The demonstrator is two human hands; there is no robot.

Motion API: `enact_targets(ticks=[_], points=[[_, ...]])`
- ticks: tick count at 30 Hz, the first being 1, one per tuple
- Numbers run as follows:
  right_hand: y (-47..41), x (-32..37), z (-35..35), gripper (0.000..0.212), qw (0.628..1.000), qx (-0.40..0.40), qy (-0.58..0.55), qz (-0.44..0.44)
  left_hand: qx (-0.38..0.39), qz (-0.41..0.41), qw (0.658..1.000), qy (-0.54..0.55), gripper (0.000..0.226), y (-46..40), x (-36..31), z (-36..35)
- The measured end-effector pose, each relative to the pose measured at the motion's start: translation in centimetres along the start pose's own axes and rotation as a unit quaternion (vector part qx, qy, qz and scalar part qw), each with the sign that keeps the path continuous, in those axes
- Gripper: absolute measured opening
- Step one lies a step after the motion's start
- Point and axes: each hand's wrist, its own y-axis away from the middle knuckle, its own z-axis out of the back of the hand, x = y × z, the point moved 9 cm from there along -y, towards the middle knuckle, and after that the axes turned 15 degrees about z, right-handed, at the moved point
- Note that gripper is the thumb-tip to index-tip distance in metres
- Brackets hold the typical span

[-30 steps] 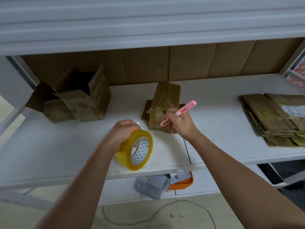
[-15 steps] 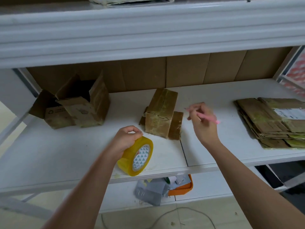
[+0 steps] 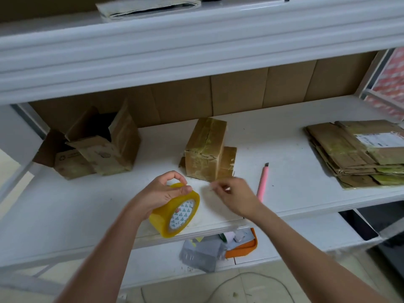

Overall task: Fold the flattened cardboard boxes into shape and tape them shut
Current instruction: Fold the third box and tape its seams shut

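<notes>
one tape roll [image 3: 175,212] (three boxes [image 3: 205,150])

Soft even light, blurred, curved edges

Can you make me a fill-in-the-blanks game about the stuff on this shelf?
1. The left hand holds a yellow roll of ____.
2. The pink utility knife lies on the white ____, held by no hand.
3. The taped brown cardboard box stands ____ the roll.
4. The stack of flattened cardboard boxes lies at the shelf's ____ end.

Missing words: tape; shelf; behind; right
</notes>
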Motion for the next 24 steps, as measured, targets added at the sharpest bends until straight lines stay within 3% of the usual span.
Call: enact_targets(ticks=[3, 9, 14, 20, 24], points=[[-0.8, 2.3, -3.7, 0.029, 0.973, 0.034, -0.215, -0.070, 0.005, -0.024, 1.000, 0.003, 0.048, 0.3, -0.1, 0.1], [-1.6, 3.2, -4.0, 0.026, 0.947, -0.050, -0.303, -0.095, 0.000, -0.047, 0.999, -0.003, 0.047, 0.3, 0.3, 0.4], [-2.1, 3.7, -3.5, 0.008, 0.946, -0.093, -0.300, -0.082, 0.019, -0.061, 0.998, 0.005, 0.051, 0.8, -0.1, 0.1], [-2.8, 3.9, -3.3, 0.021, 0.976, -0.085, -0.174, -0.100, 0.032, -0.069, 0.997, 0.005, 0.048, 0.9, -0.5, 0.0], [-1.2, 1.0, -3.0, 0.030, 0.959, -0.152, -0.164, -0.174, 0.048, -0.064, 0.996, 0.037, 0.079, 0.5, 0.5, 0.9]])
